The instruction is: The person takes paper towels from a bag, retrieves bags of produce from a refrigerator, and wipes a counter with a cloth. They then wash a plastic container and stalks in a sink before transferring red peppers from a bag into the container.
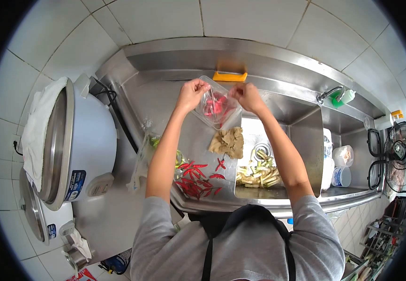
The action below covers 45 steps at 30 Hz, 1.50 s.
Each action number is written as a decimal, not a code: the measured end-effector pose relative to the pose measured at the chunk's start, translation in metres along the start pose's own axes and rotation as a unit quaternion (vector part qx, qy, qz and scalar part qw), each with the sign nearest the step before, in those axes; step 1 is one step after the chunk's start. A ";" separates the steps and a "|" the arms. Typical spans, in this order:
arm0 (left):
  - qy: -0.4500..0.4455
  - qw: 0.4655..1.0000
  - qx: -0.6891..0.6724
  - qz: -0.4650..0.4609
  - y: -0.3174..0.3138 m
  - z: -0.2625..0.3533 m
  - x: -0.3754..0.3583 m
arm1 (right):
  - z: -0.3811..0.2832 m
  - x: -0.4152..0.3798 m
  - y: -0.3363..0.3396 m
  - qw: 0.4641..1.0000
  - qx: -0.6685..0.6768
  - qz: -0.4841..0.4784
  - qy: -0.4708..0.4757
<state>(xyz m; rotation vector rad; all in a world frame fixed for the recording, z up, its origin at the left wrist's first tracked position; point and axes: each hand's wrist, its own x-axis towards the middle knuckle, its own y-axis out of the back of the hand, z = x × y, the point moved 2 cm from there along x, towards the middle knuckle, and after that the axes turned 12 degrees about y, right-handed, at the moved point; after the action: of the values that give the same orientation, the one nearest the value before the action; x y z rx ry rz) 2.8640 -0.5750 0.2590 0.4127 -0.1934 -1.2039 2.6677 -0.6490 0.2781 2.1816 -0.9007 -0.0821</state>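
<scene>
Both hands reach to the back of the steel counter. The fingers of my left hand pinch one side of a clear plastic bag. Opposite it, my right hand has its fingers closed at the bag's other side. Red pieces show through the plastic, low in a clear rectangular container beneath the hands. A crumpled brown cloth lies just in front of the container. Red chillies are spread on the counter nearer my body, beside a plastic bag with green items.
Cut pale stalks lie in the sink on the right. A yellow-orange object sits behind the container. A faucet, tubs and a fan are farther right. Large rice cookers stand left.
</scene>
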 end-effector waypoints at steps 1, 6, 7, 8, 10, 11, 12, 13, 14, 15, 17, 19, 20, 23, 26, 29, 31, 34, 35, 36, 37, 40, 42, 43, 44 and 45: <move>-0.024 0.999 -0.036 0.016 0.001 0.002 -0.003 | -0.019 0.000 0.010 0.998 0.014 0.056 0.008; 0.002 0.999 -0.023 0.047 0.023 0.031 -0.017 | -0.065 -0.001 0.027 0.979 0.059 0.148 0.125; 0.012 0.999 -0.023 0.043 0.022 0.028 -0.026 | -0.067 -0.009 0.022 0.981 0.064 0.143 0.116; -0.001 0.999 -0.012 0.049 0.026 0.032 -0.025 | -0.070 -0.007 0.025 0.975 0.064 0.166 0.132; -0.027 0.995 -0.046 0.079 0.033 0.037 -0.018 | -0.078 0.001 0.034 0.966 0.046 0.194 0.164; -0.019 0.996 -0.045 0.077 0.031 0.034 -0.021 | -0.079 0.000 0.032 0.968 0.050 0.191 0.158; -0.052 0.994 -0.009 0.094 0.032 0.038 -0.025 | -0.081 0.001 0.029 0.969 0.071 0.187 0.146; -0.095 0.988 0.024 0.117 0.034 0.047 -0.022 | -0.081 0.008 0.032 0.968 0.087 0.185 0.144; -0.109 0.985 0.016 0.130 0.034 0.041 -0.017 | -0.077 0.011 0.030 0.968 0.086 0.185 0.145; -0.107 0.986 0.017 0.128 0.031 0.033 -0.015 | -0.069 0.011 0.022 0.968 0.032 0.189 0.159; -0.027 0.993 -0.061 0.093 0.027 0.016 -0.010 | -0.040 0.001 -0.005 0.966 -0.022 0.192 0.173; -0.036 0.993 -0.065 0.096 0.023 0.011 -0.007 | -0.010 -0.004 -0.023 0.978 -0.117 0.101 0.143; -0.034 0.993 -0.068 0.095 0.020 0.007 -0.007 | -0.005 -0.006 -0.025 0.994 -0.053 0.056 0.081; -0.100 0.979 -0.078 0.157 0.023 0.016 -0.012 | -0.031 0.005 -0.003 0.981 -0.046 0.172 0.081; -0.096 0.976 -0.059 0.186 0.028 0.035 -0.020 | -0.045 0.007 0.004 0.978 -0.017 0.191 0.084; -0.065 0.981 -0.011 0.181 0.029 0.036 -0.018 | -0.067 0.006 0.012 0.987 0.025 0.150 0.053; -0.062 0.985 -0.026 0.158 0.028 0.032 -0.018 | -0.070 0.013 0.012 0.962 0.127 0.238 0.041; -0.130 0.984 -0.007 0.118 0.013 0.019 -0.018 | -0.051 0.026 -0.007 0.955 0.179 0.229 0.056; -0.195 0.975 0.031 0.099 0.004 0.013 -0.020 | -0.048 0.031 -0.012 0.954 0.221 0.200 0.016; -0.178 0.981 -0.009 0.076 -0.007 0.008 -0.023 | -0.044 0.036 -0.014 0.962 0.157 0.219 0.037; -0.178 0.981 -0.007 0.074 -0.007 0.003 -0.024 | -0.039 0.039 -0.017 0.962 0.158 0.221 0.035; -0.033 0.988 -0.037 0.144 0.000 -0.002 -0.021 | -0.032 0.046 -0.020 0.957 0.215 0.193 -0.008; -0.045 0.983 -0.049 0.170 0.003 -0.003 -0.017 | -0.027 0.041 -0.016 0.993 0.083 0.076 -0.039; -0.058 0.978 -0.060 0.193 0.005 -0.005 -0.014 | -0.023 0.036 -0.018 0.993 0.084 0.072 -0.037; -0.057 0.977 -0.061 0.197 0.004 -0.005 -0.008 | -0.020 0.031 -0.022 0.998 0.049 0.022 0.018; -0.082 0.971 -0.059 0.217 0.002 -0.003 -0.007 | -0.012 0.023 -0.032 0.997 0.017 -0.029 0.069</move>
<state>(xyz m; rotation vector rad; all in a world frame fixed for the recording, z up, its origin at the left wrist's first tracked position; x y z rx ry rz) 2.8642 -0.5675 0.2570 0.1537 -0.3340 -0.8121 2.7073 -0.6415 0.2699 2.2146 -0.7665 0.0555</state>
